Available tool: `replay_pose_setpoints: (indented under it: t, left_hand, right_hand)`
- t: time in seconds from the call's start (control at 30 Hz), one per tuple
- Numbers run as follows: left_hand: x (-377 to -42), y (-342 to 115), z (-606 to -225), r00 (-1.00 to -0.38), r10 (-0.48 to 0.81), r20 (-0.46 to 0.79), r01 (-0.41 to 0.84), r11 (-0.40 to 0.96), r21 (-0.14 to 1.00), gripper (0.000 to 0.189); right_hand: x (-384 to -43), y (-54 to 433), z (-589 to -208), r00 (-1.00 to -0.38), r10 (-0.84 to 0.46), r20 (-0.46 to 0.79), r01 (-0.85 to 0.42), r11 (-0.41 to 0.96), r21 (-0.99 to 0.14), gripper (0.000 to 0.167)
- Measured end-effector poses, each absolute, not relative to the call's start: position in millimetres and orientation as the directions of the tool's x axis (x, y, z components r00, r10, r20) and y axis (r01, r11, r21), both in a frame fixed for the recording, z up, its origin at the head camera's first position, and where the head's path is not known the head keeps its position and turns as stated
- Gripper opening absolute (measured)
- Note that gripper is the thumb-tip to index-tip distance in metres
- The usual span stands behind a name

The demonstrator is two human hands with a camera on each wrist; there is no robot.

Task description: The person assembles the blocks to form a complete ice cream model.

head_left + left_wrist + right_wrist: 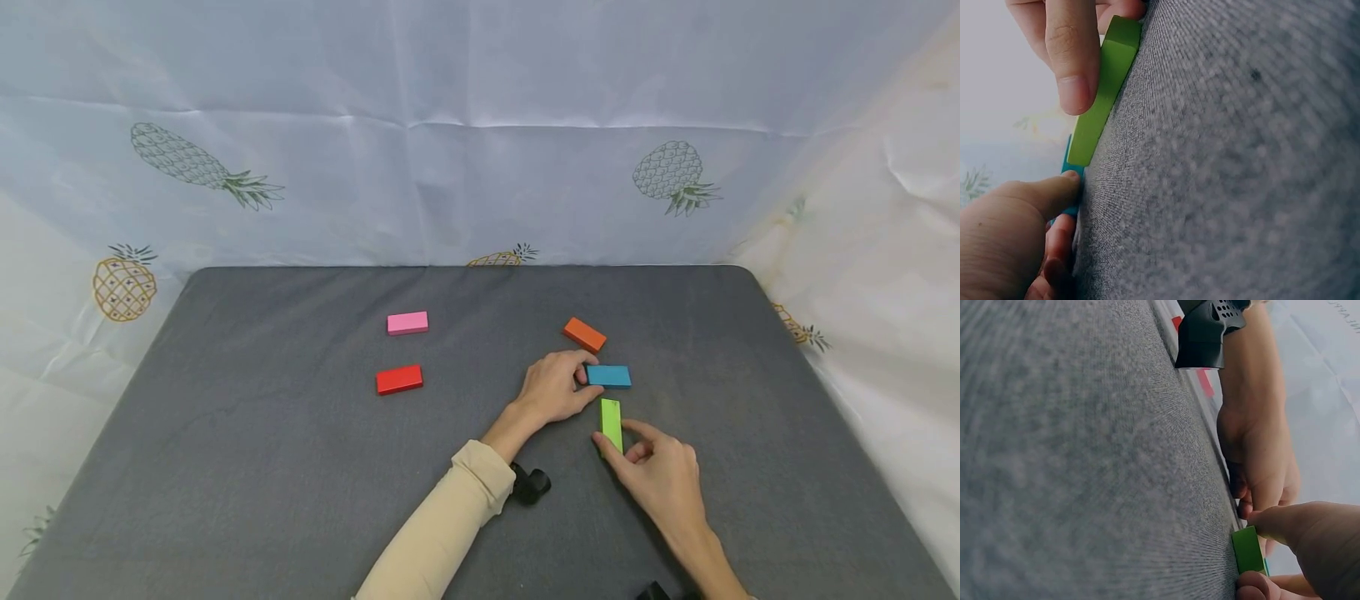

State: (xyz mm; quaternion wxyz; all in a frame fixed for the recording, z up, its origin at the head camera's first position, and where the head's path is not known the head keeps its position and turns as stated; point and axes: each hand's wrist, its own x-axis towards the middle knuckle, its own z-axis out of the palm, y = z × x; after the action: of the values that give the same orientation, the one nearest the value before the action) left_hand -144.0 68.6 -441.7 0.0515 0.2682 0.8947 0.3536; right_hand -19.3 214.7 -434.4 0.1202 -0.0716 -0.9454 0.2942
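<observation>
In the head view a blue block lies flat on the grey cloth, its long side running left to right. My left hand pinches its left end, thumb on the near edge and fingers at the far edge. Just nearer to me, a lime green block points lengthwise away from me. My right hand holds it between thumb and index finger, one on each long side. The left wrist view shows the left thumb against the blue block, close to the end of the green block.
An orange block lies slanted just beyond the blue one. Off to the left are a pink block and a red block. A grey cloth covers the table; a pineapple-print curtain hangs behind it.
</observation>
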Motion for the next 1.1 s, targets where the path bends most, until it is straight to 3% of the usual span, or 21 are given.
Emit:
replay_pose_setpoints:
  t: [0.3, 0.53, 0.87, 1.1]
  left_hand:
    - [-143.4, 69.4, -440.3, -0.854, 0.513, 0.090, 0.446, 0.632, 0.634, 0.044]
    - [-144.1, 71.1, -439.9, -0.860, 0.505, 0.072, 0.432, 0.646, 0.629, 0.039]
    - [-145.3, 67.8, -437.9, -0.843, 0.530, 0.096, 0.460, 0.616, 0.639, 0.037]
    - [-147.7, 61.4, -436.9, -0.820, 0.564, 0.096, 0.449, 0.530, 0.720, 0.031]
  right_hand:
    - [-21.9, 215.6, -433.1, -0.970, 0.191, 0.151, 0.072, 0.817, -0.573, 0.050]
    - [-25.3, 216.6, -431.4, -0.975, 0.179, 0.131, 0.077, 0.828, -0.556, 0.053]
    - [-26.7, 215.8, -431.4, -0.974, 0.174, 0.146, 0.064, 0.827, -0.559, 0.042]
    - [-26.9, 212.3, -431.0, -0.969, 0.183, 0.168, 0.057, 0.821, -0.568, 0.037]
